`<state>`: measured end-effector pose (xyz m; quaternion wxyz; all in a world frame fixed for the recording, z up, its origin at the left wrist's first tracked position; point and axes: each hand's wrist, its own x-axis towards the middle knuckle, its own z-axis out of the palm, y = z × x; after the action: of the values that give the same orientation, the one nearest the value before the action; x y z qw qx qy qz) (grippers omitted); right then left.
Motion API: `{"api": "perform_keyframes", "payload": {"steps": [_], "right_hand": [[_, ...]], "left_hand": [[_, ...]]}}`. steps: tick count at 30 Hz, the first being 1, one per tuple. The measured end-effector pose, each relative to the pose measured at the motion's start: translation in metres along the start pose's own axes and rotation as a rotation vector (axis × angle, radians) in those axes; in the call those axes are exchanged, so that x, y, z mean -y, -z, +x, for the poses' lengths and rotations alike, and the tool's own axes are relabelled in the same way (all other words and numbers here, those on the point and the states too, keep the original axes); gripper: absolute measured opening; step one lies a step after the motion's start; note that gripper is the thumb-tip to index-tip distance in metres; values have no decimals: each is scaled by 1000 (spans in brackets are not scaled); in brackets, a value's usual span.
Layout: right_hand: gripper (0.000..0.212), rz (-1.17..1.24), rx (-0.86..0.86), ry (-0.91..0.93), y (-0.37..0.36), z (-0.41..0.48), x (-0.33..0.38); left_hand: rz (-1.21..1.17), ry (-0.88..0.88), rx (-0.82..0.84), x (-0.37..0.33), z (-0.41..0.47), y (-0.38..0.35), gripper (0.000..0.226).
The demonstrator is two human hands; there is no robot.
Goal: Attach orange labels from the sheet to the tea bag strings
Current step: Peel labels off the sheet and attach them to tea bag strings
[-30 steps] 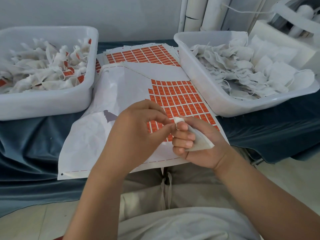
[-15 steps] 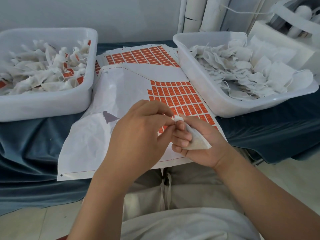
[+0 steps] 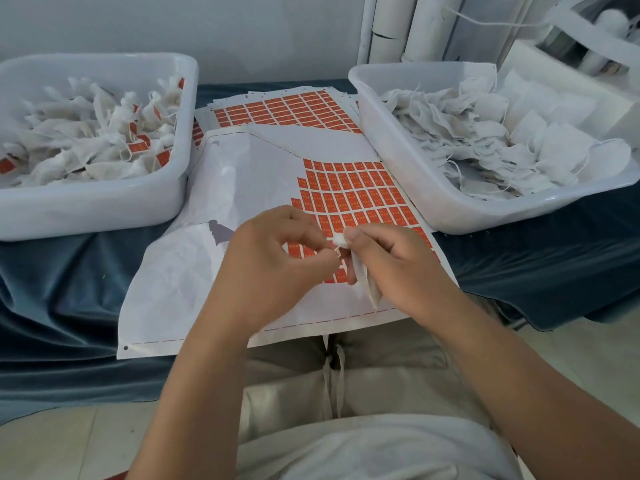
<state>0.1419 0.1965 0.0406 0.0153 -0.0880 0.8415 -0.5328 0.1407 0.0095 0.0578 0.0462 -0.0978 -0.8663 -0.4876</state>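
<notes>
**A:** Status?

**B:** Right hand point(image 3: 398, 268) is curled round a tea bag point(image 3: 367, 285), its top under my thumb. Left hand point(image 3: 273, 261) is narrow, fingertips pinching the string point(image 3: 336, 250) end. Both are over the sheet point(image 3: 249, 188), near-right part.

**A:** Label on?

**B:** Can't tell, my fingertips hide it. Probably mid-attach.

**A:** How to do it clean?

**B:** Keep the string taut between hands, centre it on the sticky side, fold square, press the edges. Keep the bag off the sheet's labels point(image 3: 353, 188).

**A:** Stock?

**B:** Orange rows remain on the sheet's right half; the left half is peeled. The untagged bin point(image 3: 450, 209) is right of the sheet, the tagged bin point(image 3: 104, 209) left of it. A spare sheet point(image 3: 287, 109) lies behind it.
</notes>
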Motion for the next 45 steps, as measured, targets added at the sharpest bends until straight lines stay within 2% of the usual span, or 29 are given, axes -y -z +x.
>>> {"api": "perform_keyframes", "payload": {"steps": [2,3,4,5,6,8,10,12,15,19,22,27,31,33,37,40,43,45], "right_hand": [[36,123,16,-8,-1,0,0],[36,193,2,-30,-1,1,-1],[37,262,-14,-56,0,3,-3],[38,315,-21,-73,0,4,-5],[40,343,-23,-76,1,5,-7],[44,359,-21,-67,1,6,-10],[49,389,-16,-71,-2,5,-11],[58,441,-2,-84,-3,4,-10],[57,548,32,-78,-4,4,-8],[54,916,141,-233,-2,7,-3],[44,1036,239,-346,3,5,0],[59,889,192,-340,8,6,0],[57,759,164,-281,13,9,0],[48,714,203,-254,17,9,0],[17,696,344,-226,27,8,-1],[25,740,382,-221,27,8,-1],[29,742,296,-223,18,10,-2],[30,726,212,-219,13,11,-3]], "left_hand": [[-498,231,197,3,5,6,16],[-704,315,230,2,6,8,18],[-795,357,222,1,7,10,20],[-734,350,173,1,7,10,22],[-554,300,99,1,6,8,25],[-176,92,-26,-3,0,4,32],[-77,-87,-38,-8,-4,-5,28],[-127,-170,-96,-12,-7,-14,10],[-164,-198,-215,-10,-7,-17,14],[-201,-205,-195,-8,-5,-17,15],[-310,-160,-111,-7,-2,-15,17],[-426,-69,-60,-5,-2,-18,12],[-465,-61,-36,-3,-1,-19,13],[-506,-45,9,-2,0,-17,14],[-575,43,124,1,2,-8,16],[-496,34,26,3,3,-4,12],[-228,-115,-136,-1,1,-12,19],[-166,-145,-196,-4,1,-17,24]]}}
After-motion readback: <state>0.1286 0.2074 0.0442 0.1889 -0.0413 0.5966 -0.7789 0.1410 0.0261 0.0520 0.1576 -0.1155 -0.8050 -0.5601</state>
